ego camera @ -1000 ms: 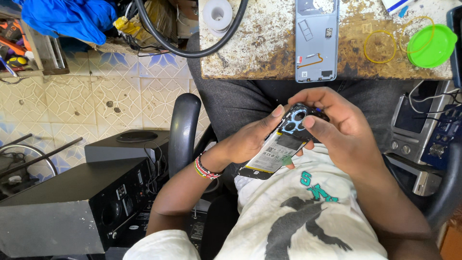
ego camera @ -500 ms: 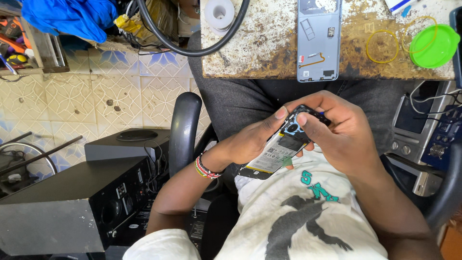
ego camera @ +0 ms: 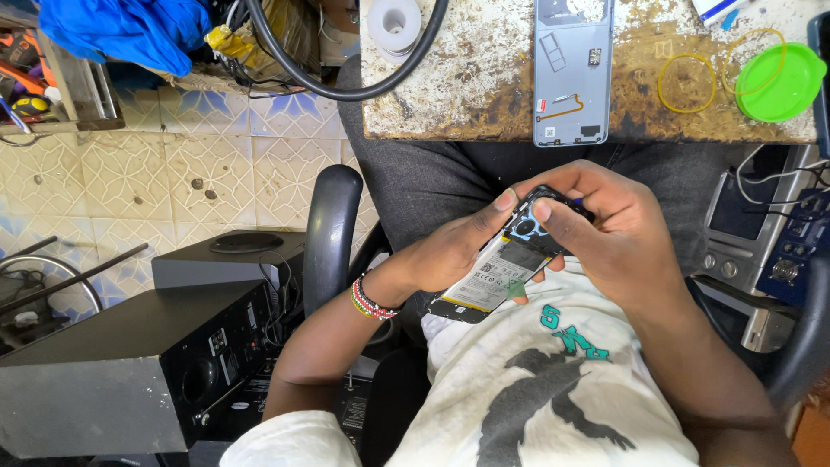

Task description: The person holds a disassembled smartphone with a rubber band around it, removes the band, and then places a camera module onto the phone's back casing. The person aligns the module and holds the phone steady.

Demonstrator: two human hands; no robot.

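I hold an opened phone (ego camera: 500, 266) with its back off, battery showing, over my lap. My left hand (ego camera: 450, 251) cradles it from below and from the left, thumb resting on its upper edge. My right hand (ego camera: 605, 229) grips the phone's top end, fingers curled over the camera area and thumb pressing down beside the left thumb. A beaded bracelet (ego camera: 370, 302) circles my left wrist. The phone's grey back cover (ego camera: 571, 69) lies on the worn workbench (ego camera: 467, 86) just beyond my hands.
A green lid (ego camera: 778, 82) and yellow rubber bands (ego camera: 687, 82) lie on the bench at right, a tape roll (ego camera: 393, 22) and thick black cable (ego camera: 346, 82) at left. Black speaker boxes (ego camera: 130, 363) stand on the tiled floor. A chair armrest (ego camera: 333, 225) rises left of me.
My right hand has shifted over the phone's top end, now covering more of the camera area, and both thumbs have come closer together. The phone stays in the same spot.
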